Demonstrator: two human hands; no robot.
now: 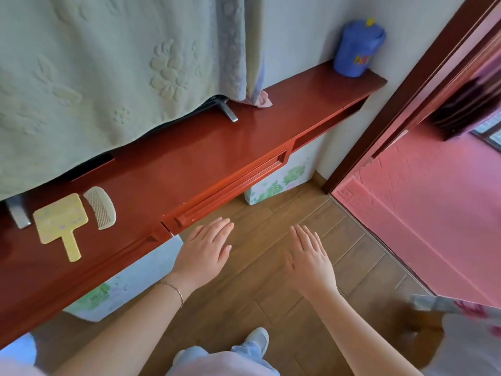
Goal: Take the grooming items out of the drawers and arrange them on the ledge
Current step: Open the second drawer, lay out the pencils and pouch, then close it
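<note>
Red lacquered ledge (217,147) runs along the far wall, drawers (230,183) shut flush beneath its near edge. Both hands hover over the wooden floor (271,280), flat and holding nothing: left hand (206,253) just beside the drawer front, right hand (309,259) further right. Well to the left on the ledge lie the yellow paddle brush (61,221) and, beside it, the pale comb (100,207). Bare ledge stretches right toward a blue cup (357,48) at the far end.
</note>
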